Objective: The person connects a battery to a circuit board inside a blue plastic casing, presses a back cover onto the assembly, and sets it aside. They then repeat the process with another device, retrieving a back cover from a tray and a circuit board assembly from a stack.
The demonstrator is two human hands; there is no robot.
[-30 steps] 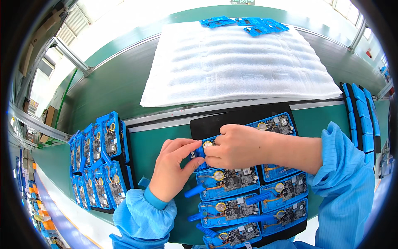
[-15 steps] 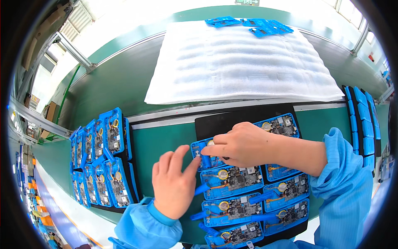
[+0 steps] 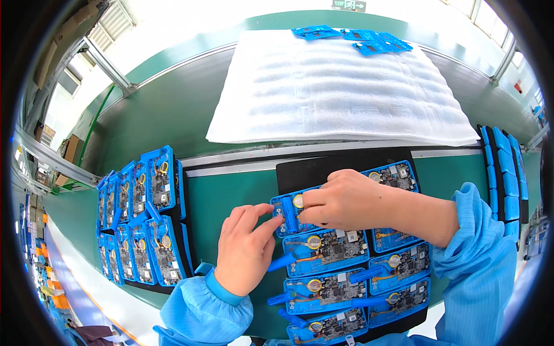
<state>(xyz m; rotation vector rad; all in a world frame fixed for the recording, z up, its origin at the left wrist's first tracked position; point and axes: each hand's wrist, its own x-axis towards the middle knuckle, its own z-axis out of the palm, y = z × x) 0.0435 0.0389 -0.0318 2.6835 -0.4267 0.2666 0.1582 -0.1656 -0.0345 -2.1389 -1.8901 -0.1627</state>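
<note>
A blue plastic housing (image 3: 279, 209) lies at the far left of the middle group, with a blue cylinder (image 3: 289, 217) across its left end and a round yellow-rimmed cell (image 3: 298, 200) beside it. My left hand (image 3: 245, 248) grips the housing's left end between thumb and fingers. Over the same housing, my right hand (image 3: 346, 202) has its fingers closed and pointing down just right of the cylinder; whatever they hold is hidden beneath them. That hand also covers most of the housing's circuit board. Nearer me sits a similar housing (image 3: 329, 251) with its board and wires exposed.
More open housings stand in rows at left (image 3: 161, 181) on black trays. A black tray (image 3: 340, 164) lies under the middle group. At far right are stacked blue cases (image 3: 505, 161). White foam sheeting (image 3: 340, 92) covers the back bench, with several blue panels (image 3: 381, 45) on it.
My left fingers have closed in on the housing's left end. My right fingers have shifted slightly right, leaving the blue cylinder in plainer view. The whole view has moved a little.
</note>
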